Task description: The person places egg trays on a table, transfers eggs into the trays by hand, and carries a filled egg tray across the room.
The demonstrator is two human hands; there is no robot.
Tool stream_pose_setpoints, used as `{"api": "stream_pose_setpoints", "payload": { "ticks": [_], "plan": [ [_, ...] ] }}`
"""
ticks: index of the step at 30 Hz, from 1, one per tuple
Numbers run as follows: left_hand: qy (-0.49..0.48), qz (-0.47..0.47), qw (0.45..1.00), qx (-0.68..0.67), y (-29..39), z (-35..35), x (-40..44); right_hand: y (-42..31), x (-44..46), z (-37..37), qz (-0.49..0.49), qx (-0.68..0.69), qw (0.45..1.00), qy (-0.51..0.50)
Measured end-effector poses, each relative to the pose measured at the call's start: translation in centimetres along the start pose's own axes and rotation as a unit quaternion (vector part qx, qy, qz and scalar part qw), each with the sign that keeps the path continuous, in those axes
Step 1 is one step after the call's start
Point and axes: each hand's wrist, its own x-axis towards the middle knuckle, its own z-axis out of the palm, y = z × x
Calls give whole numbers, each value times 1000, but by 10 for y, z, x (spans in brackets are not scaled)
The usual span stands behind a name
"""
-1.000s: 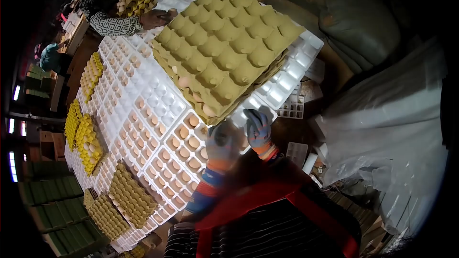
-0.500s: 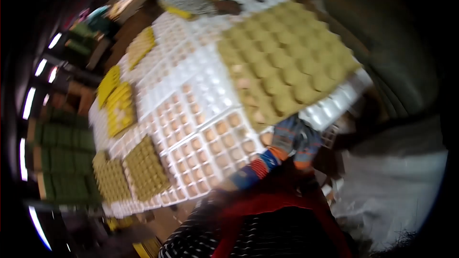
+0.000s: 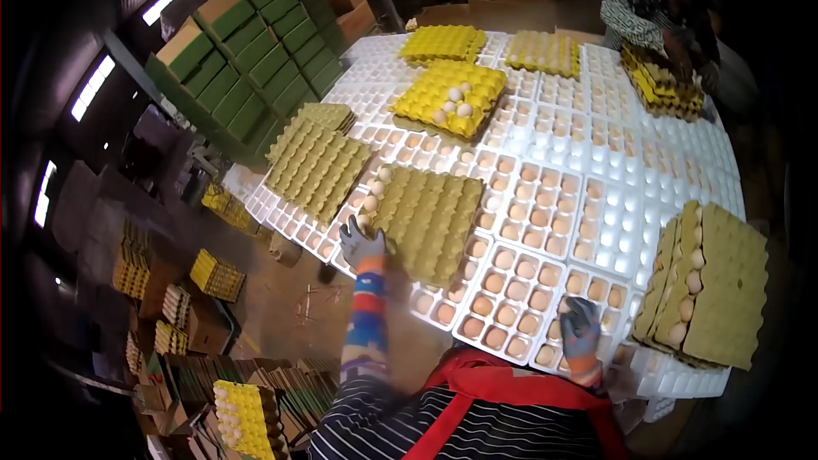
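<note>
left hand (image 3: 364, 247) – at egg (image 3: 364, 221), brown tray (image 3: 423, 226) | right hand (image 3: 582, 328) – over white tray (image 3: 606, 280)

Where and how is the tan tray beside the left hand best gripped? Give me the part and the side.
Probably best to take the tan tray by its near and far edges, one hand coming in from the wearer's side, the other reaching round its right. Eggs line its left edge, so avoid that one. It is broad and lies nearly flat: keep it level.
</note>
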Motion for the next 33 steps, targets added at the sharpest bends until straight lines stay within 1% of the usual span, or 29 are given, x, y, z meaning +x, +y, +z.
{"api": "stream_pose_setpoints", "payload": {
  "ticks": [1,2,3,4,5,7,8,9,10,11,12,14,15,16,17,18,19,21,22,23,24,25,27,28,29,30,31,32,33],
  "plan": [
    [-41,3,999,4,-19,12,23,-1,25,28,10,-80,991,-106],
    [-127,4,992,12,-28,17,43,2,48,67,-26,-70,984,-162],
    [-213,9,977,19,-33,21,58,-5,76,107,-135,-138,956,-221],
    [-215,9,976,17,-34,22,65,-27,101,148,-255,-234,897,-273],
    [-225,29,974,4,-44,29,71,-24,125,194,-165,-186,921,-299],
    [-185,34,972,-139,-69,41,72,-22,169,283,-219,-189,910,-298],
    [-206,-94,912,-341,-72,36,71,-15,190,326,-237,-235,899,-284],
    [-215,-215,797,-521,-70,23,72,-8,208,366,-253,-279,887,-267],
    [-213,-259,724,-603,-72,11,81,-1,222,402,-238,-311,881,-265],
    [-190,-306,592,-721,-72,7,84,5,233,430,-221,-342,875,-264],
    [-143,-152,738,-642,-88,27,86,13,242,449,-218,-385,842,-309],
    [-242,-180,771,-560,-90,33,101,19,255,474,-207,-465,765,-395],
    [-293,-185,783,-516,-91,35,109,18,263,474,-172,-417,792,-411],
    [-286,-98,888,-347,-54,7,121,0,269,464,-136,-368,816,-425],
    [-267,-2,950,-163,-24,-4,122,-6,272,454,-98,-317,838,-434],
    [-214,68,968,-113,-23,17,116,0,275,444,73,-109,905,-404],
    [-281,83,956,-14,-10,16,117,11,283,436,214,45,903,-371],
    [-335,95,937,35,-7,33,118,42,287,423,14,173,893,-416],
    [-319,80,944,-28,-14,35,120,19,272,417,32,135,904,-405],
    [-306,75,944,-94,-26,36,123,10,273,418,212,132,880,-405],
    [-312,-40,906,-282,-31,28,121,2,259,426,78,-45,906,-414],
    [-320,-155,818,-452,-44,22,120,-6,246,434,-48,-230,893,-385],
    [-230,-15,793,-564,-88,46,120,42,211,458,-299,-353,810,-360],
    [-148,64,837,-523,-81,47,110,22,208,464,-237,-433,772,-401],
    [-122,88,849,-506,-73,45,104,3,205,471,-180,-512,714,-441],
    [-94,111,860,-488,-65,43,98,13,213,459,-135,-395,814,-403],
    [-131,80,857,-493,-54,38,95,22,221,448,-97,-265,892,-354],
    [-201,-9,806,-557,-41,29,98,11,230,420,13,-224,921,-317],
    [-271,-102,744,-602,-32,24,97,13,237,382,-16,-6,968,-252]
  ]
}}
